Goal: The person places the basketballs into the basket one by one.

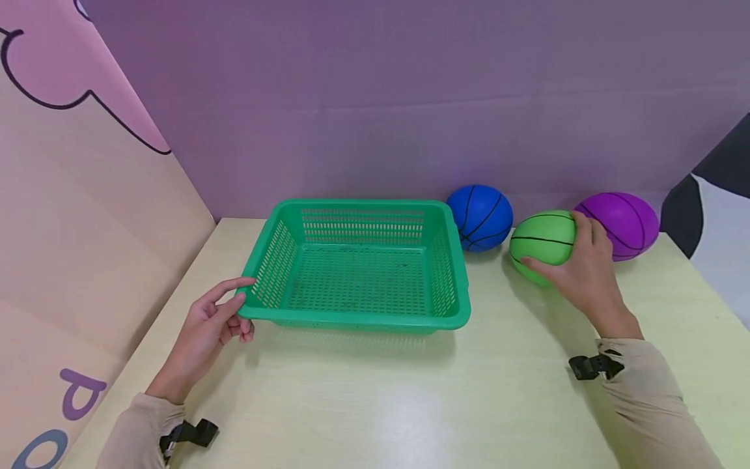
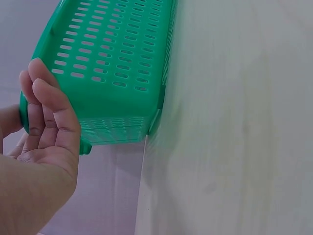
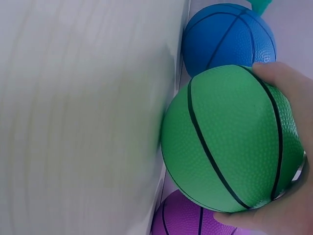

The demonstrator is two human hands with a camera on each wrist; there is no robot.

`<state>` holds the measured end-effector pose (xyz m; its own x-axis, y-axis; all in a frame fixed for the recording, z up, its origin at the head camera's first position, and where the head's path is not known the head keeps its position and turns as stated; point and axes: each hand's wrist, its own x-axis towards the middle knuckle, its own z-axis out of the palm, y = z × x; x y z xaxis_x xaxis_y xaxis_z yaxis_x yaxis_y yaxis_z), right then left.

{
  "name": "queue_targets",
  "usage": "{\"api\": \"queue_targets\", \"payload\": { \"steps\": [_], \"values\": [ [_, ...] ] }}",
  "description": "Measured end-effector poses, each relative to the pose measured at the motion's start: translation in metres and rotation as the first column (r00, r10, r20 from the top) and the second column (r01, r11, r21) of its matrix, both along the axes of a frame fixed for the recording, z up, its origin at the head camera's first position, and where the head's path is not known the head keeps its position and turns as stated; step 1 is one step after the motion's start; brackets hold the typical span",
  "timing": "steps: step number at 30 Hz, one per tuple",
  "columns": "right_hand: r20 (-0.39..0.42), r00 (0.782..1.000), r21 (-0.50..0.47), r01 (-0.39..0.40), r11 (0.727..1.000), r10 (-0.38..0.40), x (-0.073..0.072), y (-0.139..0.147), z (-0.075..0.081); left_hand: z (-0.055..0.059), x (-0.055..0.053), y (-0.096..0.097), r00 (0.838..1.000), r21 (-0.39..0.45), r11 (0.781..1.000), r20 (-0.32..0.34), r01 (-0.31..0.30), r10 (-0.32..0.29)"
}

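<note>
A green plastic basket [image 1: 363, 322] with slotted walls stands on the table, nothing inside it. At its front left corner my left hand [image 1: 202, 329] pinches the rim between thumb and fingers; the left wrist view shows this hand [image 2: 54, 127] against the basket's outer wall [image 2: 112, 93]. To the right, my right hand [image 1: 588, 273] grips a light green ball [image 1: 541, 238] with black lines, thumb on the near side and fingers over the far right. In the right wrist view the green ball [image 3: 230, 142] hides parts of the blue and purple balls.
A blue ball [image 1: 479, 218] sits by the basket's right side, against the purple back panel [image 1: 410, 98]. Behind the right hand lies a purple ball [image 1: 624, 225], partly covered. A printed panel [image 1: 88, 228] borders the pale table [image 1: 381, 404] on the left.
</note>
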<state>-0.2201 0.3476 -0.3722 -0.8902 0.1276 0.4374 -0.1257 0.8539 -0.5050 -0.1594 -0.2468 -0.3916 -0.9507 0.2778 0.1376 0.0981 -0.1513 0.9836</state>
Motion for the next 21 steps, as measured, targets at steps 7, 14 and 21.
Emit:
{"api": "queue_targets", "payload": {
  "steps": [7, 14, 21],
  "values": [
    [-0.003, 1.0, -0.002, -0.023, 1.0, 0.023, -0.0016, -0.0054, 0.0038, -0.0003, 0.0015, -0.0019, 1.0, -0.001, 1.0, -0.008, -0.015, 0.015],
    [-0.019, 1.0, -0.036, -0.018, 0.999, 0.018, 0.0023, -0.0008, 0.0042, -0.0026, 0.0009, -0.0002, 1.0, -0.029, 0.999, -0.008, -0.013, 0.013],
    [-0.054, 0.998, -0.051, -0.031, 0.998, 0.028, 0.0047, -0.0013, 0.0074, -0.0028, 0.0003, -0.0001, 1.0, -0.041, 0.999, -0.013, -0.003, 0.003]
  ]
}}
